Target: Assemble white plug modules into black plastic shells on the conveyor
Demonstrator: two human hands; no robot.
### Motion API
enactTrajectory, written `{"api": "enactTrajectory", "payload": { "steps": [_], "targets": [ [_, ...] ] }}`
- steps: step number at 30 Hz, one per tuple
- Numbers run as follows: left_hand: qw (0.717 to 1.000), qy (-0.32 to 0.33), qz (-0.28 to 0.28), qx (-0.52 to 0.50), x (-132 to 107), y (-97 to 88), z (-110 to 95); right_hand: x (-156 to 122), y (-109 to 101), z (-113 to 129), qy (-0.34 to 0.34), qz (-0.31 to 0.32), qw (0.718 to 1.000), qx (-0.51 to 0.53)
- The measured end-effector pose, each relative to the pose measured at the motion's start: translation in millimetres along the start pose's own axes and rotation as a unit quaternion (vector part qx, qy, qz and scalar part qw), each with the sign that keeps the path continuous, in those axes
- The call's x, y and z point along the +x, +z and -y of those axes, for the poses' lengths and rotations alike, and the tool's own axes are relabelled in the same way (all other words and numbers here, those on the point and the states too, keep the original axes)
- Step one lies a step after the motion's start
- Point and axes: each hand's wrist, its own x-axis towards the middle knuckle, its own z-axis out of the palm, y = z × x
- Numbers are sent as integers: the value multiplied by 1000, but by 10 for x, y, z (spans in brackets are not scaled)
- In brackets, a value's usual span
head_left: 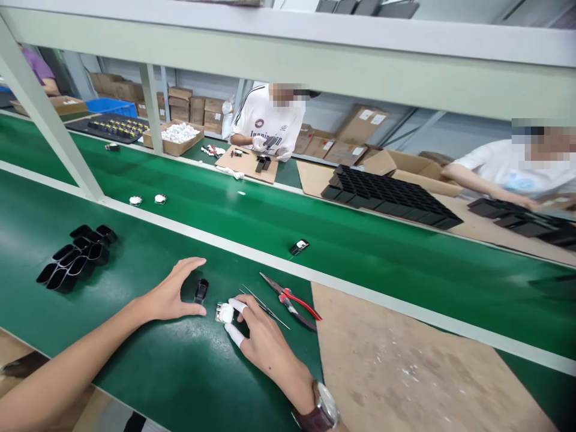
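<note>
- Green surface (171,378), a pale frame (288,45) above.
- Green conveyor belt (234,219) beyond; a co-worker (490,165) is cut off at right.
- Cardboard sheet (427,366), cropped below.
- Left hand (168,295), spread around a black housing (201,290), apart from it.
- Right hand (263,336), finger and thumb pinching a white-topped circuit piece (225,313) between the hands; its underside is hidden.

Factory workshop: green belt (252,213), workers (274,123) opposite (probably cartons (360,132) behind).
</note>
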Motion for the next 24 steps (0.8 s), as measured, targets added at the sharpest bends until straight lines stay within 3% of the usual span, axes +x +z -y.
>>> {"api": "enactTrajectory", "payload": {
  "steps": [4,9,13,17,24],
  "targets": [
    [998,4,43,-43,-25,8,2,6,30,-2,-20,-30,999,-21],
    [997,-7,63,-35,-51,142,-47,-55,123,11,-38,-132,990,10],
    [997,44,68,0,-64,236,-102,-91,68,120,-62,-204,977,18],
    [994,95,61,10,-49,284,-153,-103,-22,204,-114,-226,967,-28],
    [990,111,78,24,-11,279,-240,-112,-37,201,-146,-235,959,-61]
  ]
}}
